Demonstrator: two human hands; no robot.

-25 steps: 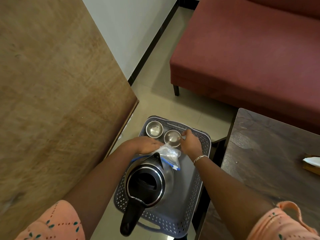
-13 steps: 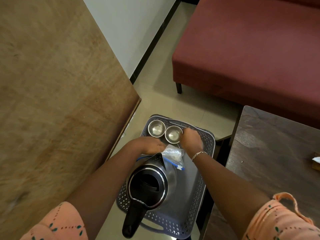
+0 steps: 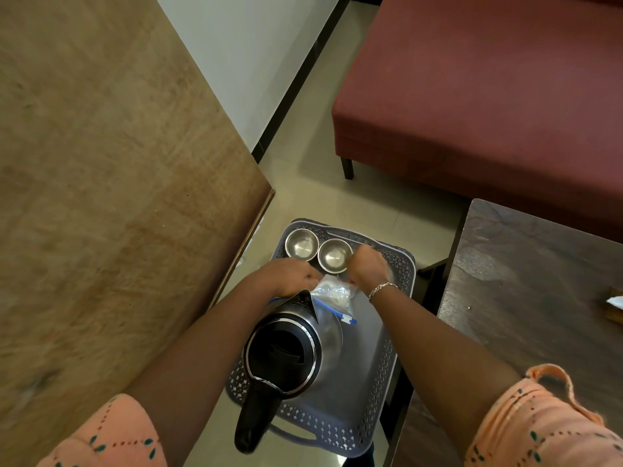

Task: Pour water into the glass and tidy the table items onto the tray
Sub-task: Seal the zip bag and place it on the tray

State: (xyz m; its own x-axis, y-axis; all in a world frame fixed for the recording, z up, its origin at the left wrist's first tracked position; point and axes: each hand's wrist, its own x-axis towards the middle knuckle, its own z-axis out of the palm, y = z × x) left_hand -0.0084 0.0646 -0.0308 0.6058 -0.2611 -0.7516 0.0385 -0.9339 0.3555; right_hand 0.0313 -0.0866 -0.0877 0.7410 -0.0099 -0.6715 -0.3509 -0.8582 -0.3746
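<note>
A grey perforated tray [image 3: 381,392] sits low between two tables. On it stands a steel and black electric kettle [image 3: 286,355] with its lid open. Two small steel bowls [image 3: 301,245] [image 3: 334,256] sit at the tray's far end. A clear zip bag [image 3: 335,294] with a blue seal lies behind the kettle's spout. My left hand [image 3: 290,276] grips the bag's left side. My right hand [image 3: 367,266], with a bracelet on the wrist, pinches the bag's right top corner. No glass is in view.
A light wooden table [image 3: 111,197] fills the left. A dark wooden table [image 3: 532,298] stands to the right, with a tissue holder [image 3: 615,306] at its edge. A maroon sofa [image 3: 488,96] lies beyond, across a tiled floor.
Both hands stay on the bag. My right hand has drawn slightly back from the second bowl towards the bag. The bag has bunched up a little.
</note>
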